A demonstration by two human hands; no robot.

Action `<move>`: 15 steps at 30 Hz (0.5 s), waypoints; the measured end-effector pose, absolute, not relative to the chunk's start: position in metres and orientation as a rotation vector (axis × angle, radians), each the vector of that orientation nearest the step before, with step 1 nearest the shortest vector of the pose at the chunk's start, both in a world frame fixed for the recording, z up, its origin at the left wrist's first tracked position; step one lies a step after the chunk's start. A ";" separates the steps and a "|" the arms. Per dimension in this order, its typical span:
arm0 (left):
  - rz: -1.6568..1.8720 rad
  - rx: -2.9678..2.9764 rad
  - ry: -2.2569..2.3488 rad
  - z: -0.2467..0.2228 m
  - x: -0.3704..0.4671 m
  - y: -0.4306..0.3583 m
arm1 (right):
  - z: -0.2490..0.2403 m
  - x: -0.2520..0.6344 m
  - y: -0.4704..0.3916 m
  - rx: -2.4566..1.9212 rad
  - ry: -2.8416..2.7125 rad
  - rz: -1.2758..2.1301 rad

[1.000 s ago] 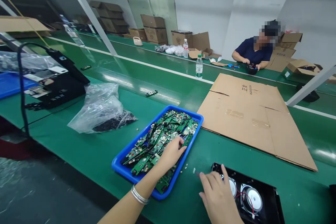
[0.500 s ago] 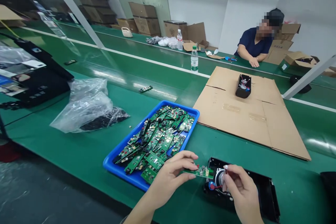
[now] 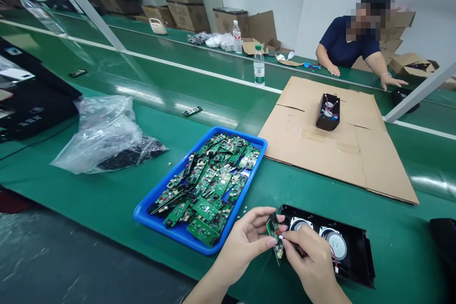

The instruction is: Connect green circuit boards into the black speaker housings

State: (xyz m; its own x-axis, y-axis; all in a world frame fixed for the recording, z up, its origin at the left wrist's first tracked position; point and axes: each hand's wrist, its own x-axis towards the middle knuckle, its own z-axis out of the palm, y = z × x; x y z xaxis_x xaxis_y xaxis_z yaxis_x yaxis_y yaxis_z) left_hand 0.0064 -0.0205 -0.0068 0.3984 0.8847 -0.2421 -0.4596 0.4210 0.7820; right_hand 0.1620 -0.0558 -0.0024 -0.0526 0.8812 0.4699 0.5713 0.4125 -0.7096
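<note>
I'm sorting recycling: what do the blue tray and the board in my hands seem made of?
Blue tray: probably plastic; smooth, slightly shiny, rounded rim. Board: likely laminate, green-coated, thin and stiff-looking, carrying small components; its core can't be told.

My feed shows fairly bright light, glare streaks along the green belt (image 3: 171, 85), a dim near-left floor (image 3: 89, 256), stretched far-left edges.

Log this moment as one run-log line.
left hand: holding slim green circuit board | right hand: pinching small white connector near it | nearby: open black speaker housing, blue plastic tray of piled green boards
</note>
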 end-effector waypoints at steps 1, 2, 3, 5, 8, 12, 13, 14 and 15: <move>0.915 0.683 0.730 -0.007 0.006 -0.020 | -0.003 0.161 -0.056 -1.246 -1.746 0.374; 0.899 0.682 0.736 -0.006 0.006 -0.019 | -0.003 0.161 -0.055 -1.230 -1.750 0.336; 0.888 0.682 0.743 -0.006 0.005 -0.019 | -0.004 0.160 -0.055 -1.223 -1.748 0.306; 0.871 0.679 0.761 -0.006 0.004 -0.017 | -0.006 0.159 -0.055 -1.211 -1.764 0.253; 0.835 0.673 0.804 -0.007 0.003 -0.015 | -0.011 0.159 -0.054 -1.191 -1.839 0.103; 0.720 0.660 0.887 -0.005 0.001 -0.010 | -0.011 0.161 -0.052 -1.131 -2.013 -0.065; 0.680 0.665 0.909 -0.004 0.000 -0.009 | -0.010 0.162 -0.052 -1.117 -2.055 -0.083; 0.641 0.677 0.928 -0.003 -0.001 -0.008 | -0.008 0.163 -0.051 -1.104 -2.093 -0.095; 0.608 0.688 0.944 -0.001 -0.002 -0.006 | -0.007 0.163 -0.050 -1.096 -2.130 -0.100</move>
State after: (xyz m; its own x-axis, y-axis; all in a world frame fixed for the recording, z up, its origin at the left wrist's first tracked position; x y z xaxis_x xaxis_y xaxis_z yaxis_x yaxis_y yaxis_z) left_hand -0.0021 -0.0064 -0.0014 0.4555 0.7274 -0.5132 -0.1663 0.6358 0.7537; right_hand 0.1633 -0.0503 -0.0066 -0.3726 0.6769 0.6348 0.7333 0.6340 -0.2456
